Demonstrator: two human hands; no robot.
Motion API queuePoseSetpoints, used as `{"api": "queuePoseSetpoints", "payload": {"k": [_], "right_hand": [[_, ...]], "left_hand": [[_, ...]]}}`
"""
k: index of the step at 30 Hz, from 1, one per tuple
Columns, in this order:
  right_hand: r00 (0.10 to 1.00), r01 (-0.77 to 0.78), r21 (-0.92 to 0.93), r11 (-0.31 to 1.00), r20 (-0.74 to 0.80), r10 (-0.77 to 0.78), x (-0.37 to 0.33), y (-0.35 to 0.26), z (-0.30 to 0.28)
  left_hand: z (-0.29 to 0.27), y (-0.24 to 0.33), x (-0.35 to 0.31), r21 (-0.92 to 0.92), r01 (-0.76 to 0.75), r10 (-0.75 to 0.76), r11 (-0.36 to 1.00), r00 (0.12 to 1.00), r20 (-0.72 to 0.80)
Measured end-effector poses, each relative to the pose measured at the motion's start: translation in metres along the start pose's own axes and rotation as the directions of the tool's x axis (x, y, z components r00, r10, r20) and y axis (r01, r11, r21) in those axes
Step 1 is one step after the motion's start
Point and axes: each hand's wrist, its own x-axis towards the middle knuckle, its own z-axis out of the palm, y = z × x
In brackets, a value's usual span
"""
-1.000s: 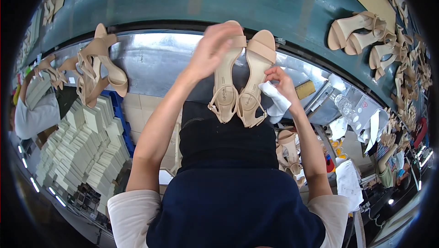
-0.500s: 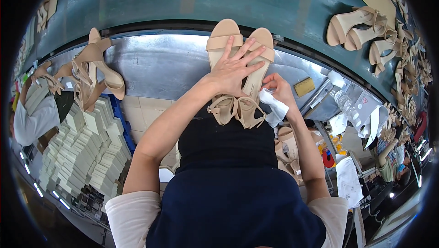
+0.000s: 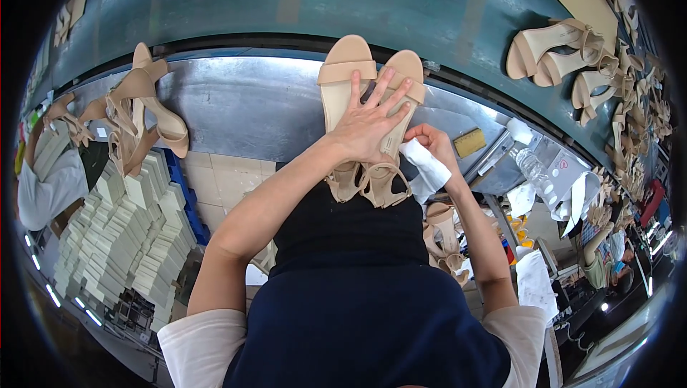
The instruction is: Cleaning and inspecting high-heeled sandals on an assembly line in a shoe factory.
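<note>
Dozens of white boxes (image 3: 118,223) stand stacked below the left end of the steel worktop (image 3: 236,109), where beige heeled sandals (image 3: 172,127) lie bunched. Pale floor tiles (image 3: 213,172) show beneath it, and a dark green belt (image 3: 215,2) runs along its far edge. Over the worktop's middle lies a pair of ankle-strap sandals (image 3: 334,102), partly covered by the left hand (image 3: 358,130), its fingers spread wide. The right hand (image 3: 438,148) holds a bunched white cloth (image 3: 425,171); whether it touches the sandals I cannot tell. Toward the worktop's right end rest a yellow block (image 3: 469,143) and a clear plastic bottle (image 3: 533,168).
</note>
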Motion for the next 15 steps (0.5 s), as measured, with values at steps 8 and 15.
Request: {"api": "queuePoseSetpoints", "payload": {"k": [8,15], "right_hand": [[0.987,0.114,0.032,0.993,-0.117,-0.109,-0.01,0.015,0.013],[0.731,0.366,0.062,0.928,-0.637,-0.246,-0.025,0.01,-0.01]], "left_hand": [[-0.001,0.002,0.003,-0.076,-0.032,0.03,0.997,0.999,-0.031],[-0.011,0.013,-0.005,0.075,-0.025,0.028,0.997,0.999,-0.04]]}}
